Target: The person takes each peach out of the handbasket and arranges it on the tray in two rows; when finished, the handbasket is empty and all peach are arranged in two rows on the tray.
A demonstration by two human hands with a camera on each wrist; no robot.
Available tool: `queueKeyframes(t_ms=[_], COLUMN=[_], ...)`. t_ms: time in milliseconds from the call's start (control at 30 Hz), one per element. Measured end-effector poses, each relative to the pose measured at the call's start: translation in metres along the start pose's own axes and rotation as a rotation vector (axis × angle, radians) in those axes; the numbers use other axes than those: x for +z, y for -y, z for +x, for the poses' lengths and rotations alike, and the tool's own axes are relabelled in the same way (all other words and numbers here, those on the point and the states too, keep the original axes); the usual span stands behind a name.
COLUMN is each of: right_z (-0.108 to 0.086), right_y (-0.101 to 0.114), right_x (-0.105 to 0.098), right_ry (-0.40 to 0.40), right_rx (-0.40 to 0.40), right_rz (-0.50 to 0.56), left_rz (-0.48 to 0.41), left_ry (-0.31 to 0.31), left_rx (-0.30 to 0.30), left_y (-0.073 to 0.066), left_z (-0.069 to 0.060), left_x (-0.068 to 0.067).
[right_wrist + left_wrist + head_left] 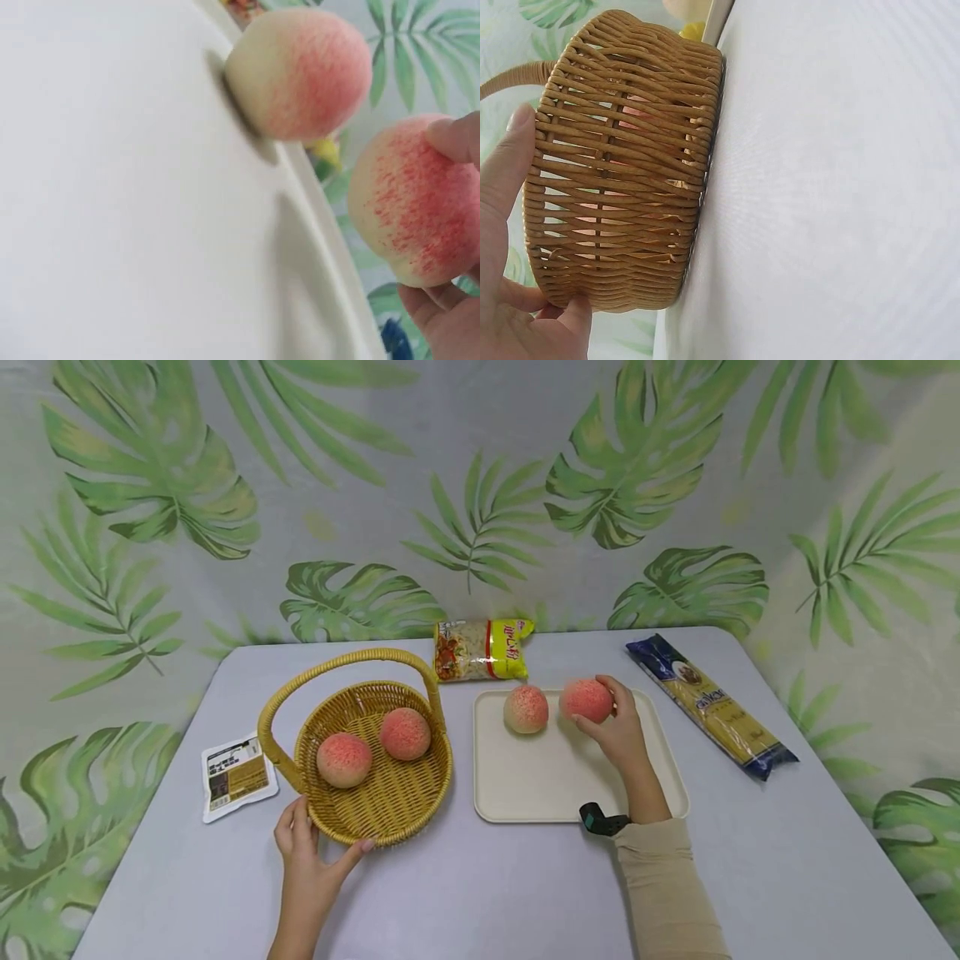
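My right hand (617, 727) grips a pink peach (587, 701) just above the tray; the right wrist view shows thumb and fingers on either side of this peach (416, 201). Left of it, another peach (526, 709) rests on the cream tray (540, 785). My left hand (309, 860) holds the near rim of a round wicker basket (382, 814), thumb and fingers spread along it. Inside the basket lie two peaches, one at left (344, 760) and one at right (405, 734). In the left wrist view, the basket's woven side (622, 165) hides most of its contents.
Behind the tray lies a bag of noodles (482, 650) with a yellow end. A long blue-and-yellow pasta packet (708, 703) lies slanted to the tray's right. Left of the basket is a flat white packet (238, 778). The basket's tall handle (360, 656) arches over it.
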State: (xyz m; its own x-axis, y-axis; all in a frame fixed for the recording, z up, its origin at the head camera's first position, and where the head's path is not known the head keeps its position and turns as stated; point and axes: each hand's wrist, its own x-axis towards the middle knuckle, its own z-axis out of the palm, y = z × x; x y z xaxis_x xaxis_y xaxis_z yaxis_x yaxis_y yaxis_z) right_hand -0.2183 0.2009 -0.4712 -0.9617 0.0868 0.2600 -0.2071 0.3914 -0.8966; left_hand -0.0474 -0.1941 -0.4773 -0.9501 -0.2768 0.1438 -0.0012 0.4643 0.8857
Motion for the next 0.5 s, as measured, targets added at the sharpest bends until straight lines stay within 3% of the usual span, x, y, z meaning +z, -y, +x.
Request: queueKeyframes(t_ms=[267,500], right_z=[0.000,0.001], right_y=[-0.018,-0.023], right_x=[0.002,0.004], right_ry=[0.023,0.035], right_rx=[0.069,0.120], right_rz=[-0.080,-0.014], left_rz=[-0.001,-0.007], left_ry=[0.008,0.005], left_rx=[0.000,0.003], left_y=[0.000,0.000], left_z=[-0.001,-0.001], left_x=[0.000,-0.001])
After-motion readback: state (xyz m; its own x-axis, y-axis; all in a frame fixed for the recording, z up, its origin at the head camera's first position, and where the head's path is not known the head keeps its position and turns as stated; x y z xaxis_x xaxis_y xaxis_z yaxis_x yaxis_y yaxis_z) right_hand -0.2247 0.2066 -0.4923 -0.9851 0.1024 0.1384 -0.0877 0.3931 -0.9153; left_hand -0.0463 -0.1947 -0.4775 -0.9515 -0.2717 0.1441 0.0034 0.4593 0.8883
